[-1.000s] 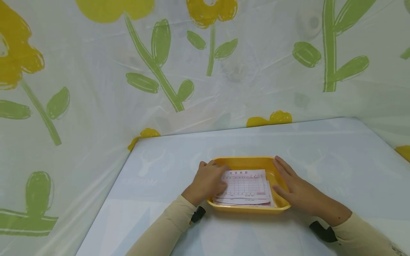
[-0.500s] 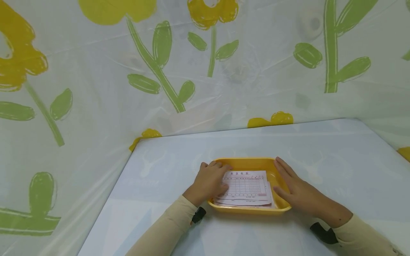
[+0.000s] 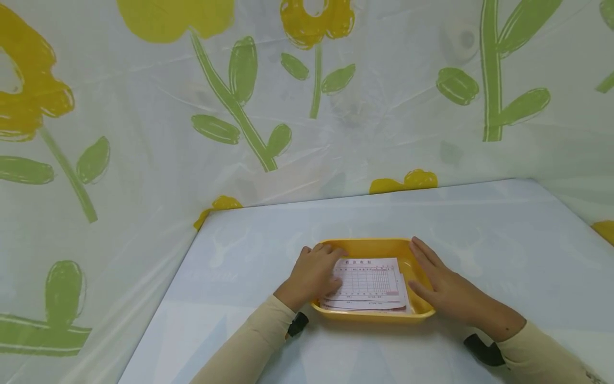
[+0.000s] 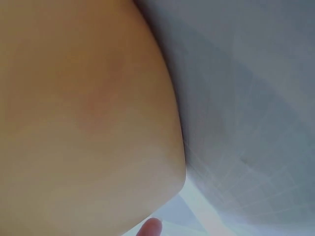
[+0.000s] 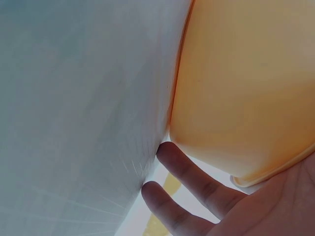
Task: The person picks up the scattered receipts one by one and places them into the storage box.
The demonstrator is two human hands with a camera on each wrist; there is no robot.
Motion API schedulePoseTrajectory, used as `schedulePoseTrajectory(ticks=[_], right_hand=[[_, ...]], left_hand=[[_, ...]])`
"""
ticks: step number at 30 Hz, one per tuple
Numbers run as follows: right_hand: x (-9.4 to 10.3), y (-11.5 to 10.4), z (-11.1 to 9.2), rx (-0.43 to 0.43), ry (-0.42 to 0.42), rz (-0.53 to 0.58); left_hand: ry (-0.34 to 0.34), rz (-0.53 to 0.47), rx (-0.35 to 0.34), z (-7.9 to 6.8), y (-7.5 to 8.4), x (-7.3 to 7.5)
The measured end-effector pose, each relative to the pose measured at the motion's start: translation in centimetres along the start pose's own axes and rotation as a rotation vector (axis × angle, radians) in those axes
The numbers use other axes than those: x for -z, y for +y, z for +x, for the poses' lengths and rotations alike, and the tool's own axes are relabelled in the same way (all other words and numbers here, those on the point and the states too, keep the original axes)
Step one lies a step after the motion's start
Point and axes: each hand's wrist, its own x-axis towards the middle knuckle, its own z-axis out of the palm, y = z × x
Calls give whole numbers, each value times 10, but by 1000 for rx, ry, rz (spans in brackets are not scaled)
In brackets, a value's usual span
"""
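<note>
In the head view a shallow yellow tray sits on the table, with several printed paper slips stacked flat inside, towards its left. My left hand grips the tray's left end, curled over the rim; its thumb and one finger reach in over the slips. At the right end, my right hand lies against the rim with straight fingers, its thumb reaching inside. The right wrist view has two straight fingers beside the tray's outer wall. Only one fingertip shows in the left wrist view, below the tray's wall.
A pale tabletop extends around the tray on every side. Behind its far edge hangs a white curtain with yellow flowers and green leaves. Dark straps sit at both wrists, next to light sleeves.
</note>
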Motion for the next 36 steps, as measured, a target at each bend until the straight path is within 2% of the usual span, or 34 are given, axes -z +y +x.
schedulePoseTrajectory(ticks=[15,25,36], right_hand=[[4,1,-1,10,9,-13],[3,1,-1,-9,4,-14],[0,-2,0,11,10,-4]], left_hand=[[13,-3,-6,2,2,3],[-17,-8,12,4,4,0],[-58,30,16,0,2,1]])
